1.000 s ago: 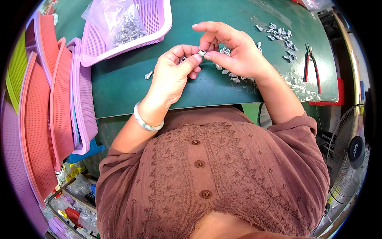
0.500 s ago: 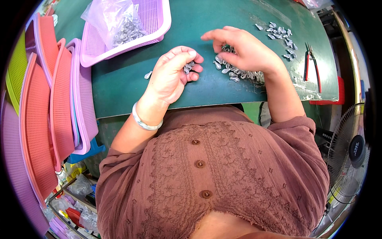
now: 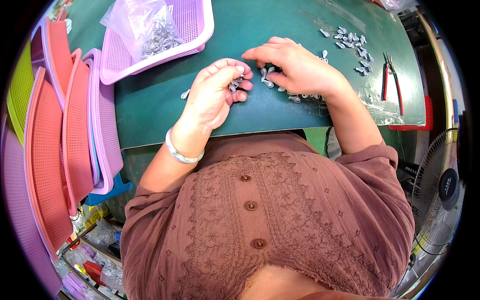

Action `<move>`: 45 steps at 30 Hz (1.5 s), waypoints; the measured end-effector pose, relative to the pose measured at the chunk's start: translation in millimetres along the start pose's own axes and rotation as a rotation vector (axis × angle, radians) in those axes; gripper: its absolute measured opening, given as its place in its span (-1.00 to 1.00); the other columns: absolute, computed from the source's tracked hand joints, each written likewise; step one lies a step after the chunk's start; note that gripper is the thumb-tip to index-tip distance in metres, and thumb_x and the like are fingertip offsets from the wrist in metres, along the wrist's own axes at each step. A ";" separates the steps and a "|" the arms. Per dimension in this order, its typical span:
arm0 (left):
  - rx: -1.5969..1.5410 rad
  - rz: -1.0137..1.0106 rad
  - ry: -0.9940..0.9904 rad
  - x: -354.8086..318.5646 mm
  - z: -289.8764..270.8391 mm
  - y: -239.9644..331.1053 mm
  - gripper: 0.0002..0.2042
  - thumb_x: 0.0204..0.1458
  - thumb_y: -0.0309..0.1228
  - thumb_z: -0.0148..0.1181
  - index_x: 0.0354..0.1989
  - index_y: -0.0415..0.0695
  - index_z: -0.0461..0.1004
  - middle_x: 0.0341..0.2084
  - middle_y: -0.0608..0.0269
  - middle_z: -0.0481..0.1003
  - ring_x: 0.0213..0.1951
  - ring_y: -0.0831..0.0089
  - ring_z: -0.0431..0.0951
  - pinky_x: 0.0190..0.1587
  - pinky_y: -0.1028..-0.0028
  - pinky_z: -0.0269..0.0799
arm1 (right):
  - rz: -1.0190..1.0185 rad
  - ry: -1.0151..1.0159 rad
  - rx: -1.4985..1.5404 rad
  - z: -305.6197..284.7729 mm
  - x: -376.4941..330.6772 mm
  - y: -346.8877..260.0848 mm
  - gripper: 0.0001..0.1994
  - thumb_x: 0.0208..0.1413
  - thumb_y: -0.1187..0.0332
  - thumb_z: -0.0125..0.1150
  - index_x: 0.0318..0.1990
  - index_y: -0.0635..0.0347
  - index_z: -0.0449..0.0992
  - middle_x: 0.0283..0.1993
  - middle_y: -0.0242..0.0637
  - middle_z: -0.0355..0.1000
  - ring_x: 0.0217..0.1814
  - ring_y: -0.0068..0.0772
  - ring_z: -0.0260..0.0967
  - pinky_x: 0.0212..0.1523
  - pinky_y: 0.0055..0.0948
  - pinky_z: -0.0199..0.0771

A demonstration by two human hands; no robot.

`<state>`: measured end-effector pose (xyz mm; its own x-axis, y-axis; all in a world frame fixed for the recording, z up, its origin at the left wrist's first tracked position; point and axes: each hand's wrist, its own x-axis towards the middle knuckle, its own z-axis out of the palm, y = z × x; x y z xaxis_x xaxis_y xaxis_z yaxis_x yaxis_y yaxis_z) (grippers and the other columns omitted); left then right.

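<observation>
A person's left hand [image 3: 212,92] cups small metal pieces [image 3: 234,84], fingers curled shut on them, while the right hand [image 3: 295,67] picks from a pile [image 3: 292,95] on the green worktop [image 3: 150,100], fingertips pinching; picking singly seems wise

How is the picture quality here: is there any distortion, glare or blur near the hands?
Head view: strong fisheye bending, so the green table edge curves; black corners; even light; slight glare on the clear sheet; left hand, right hand and small metal pieces look sharp.
</observation>
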<state>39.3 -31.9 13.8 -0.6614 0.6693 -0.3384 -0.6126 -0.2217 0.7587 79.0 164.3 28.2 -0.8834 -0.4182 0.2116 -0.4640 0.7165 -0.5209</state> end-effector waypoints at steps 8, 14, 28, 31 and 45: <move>0.037 -0.006 0.032 -0.3 -0.8 0.3 -0.88 0.05 -0.42 0.04 -0.35 -0.22 0.38 -0.42 0.21 0.43 -0.44 0.49 0.41 -0.47 0.60 0.32 | 0.007 0.010 -0.001 0.6 1.5 -2.5 -0.59 -0.22 0.62 0.07 -0.10 0.12 0.42 -0.40 -0.32 0.41 -0.23 -0.22 0.30 -0.15 -0.28 0.28; 0.055 0.011 0.056 -0.3 -0.2 0.0 -0.90 0.05 -0.46 0.03 -0.32 -0.22 0.40 -0.45 0.24 0.44 -0.47 0.52 0.41 -0.49 0.62 0.33 | 0.079 -0.009 0.043 -0.8 3.5 -2.6 -0.60 -0.22 0.63 0.04 -0.13 0.12 0.44 -0.45 -0.33 0.39 -0.27 -0.23 0.31 -0.18 -0.28 0.29; 0.073 0.015 0.074 -1.5 0.7 2.2 -0.90 0.00 -0.55 0.00 -0.31 -0.25 0.40 -0.53 0.29 0.41 -0.53 0.56 0.37 -0.53 0.62 0.29 | 0.102 0.082 0.401 0.6 4.4 1.9 -0.59 -0.17 0.59 0.13 -0.06 0.19 0.39 -0.40 -0.38 0.40 -0.29 -0.48 0.32 -0.18 -0.47 0.32; 0.077 -0.006 0.050 -2.7 3.3 3.5 -0.90 0.01 -0.55 0.00 -0.31 -0.25 0.40 -0.53 0.28 0.41 -0.53 0.56 0.37 -0.52 0.62 0.29 | 0.160 0.076 0.646 -4.4 4.6 2.2 -0.60 -0.09 0.57 0.12 0.00 0.25 0.34 -0.35 -0.39 0.42 -0.25 -0.59 0.33 -0.14 -0.56 0.30; 0.085 0.021 0.000 -7.2 10.8 6.6 -0.91 0.04 -0.48 0.04 -0.34 -0.22 0.42 -0.55 0.32 0.42 -0.56 0.61 0.38 -0.53 0.66 0.27 | 0.227 0.014 0.966 -8.5 5.5 -2.3 -0.58 -0.04 0.61 0.05 0.05 0.31 0.28 -0.29 -0.36 0.42 -0.22 -0.64 0.31 -0.15 -0.65 0.31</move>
<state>44.7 -30.5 27.3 -0.6736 0.6652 -0.3222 -0.5596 -0.1742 0.8103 74.6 165.1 37.7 -0.9481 -0.3165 0.0293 -0.0355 0.0137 -0.9993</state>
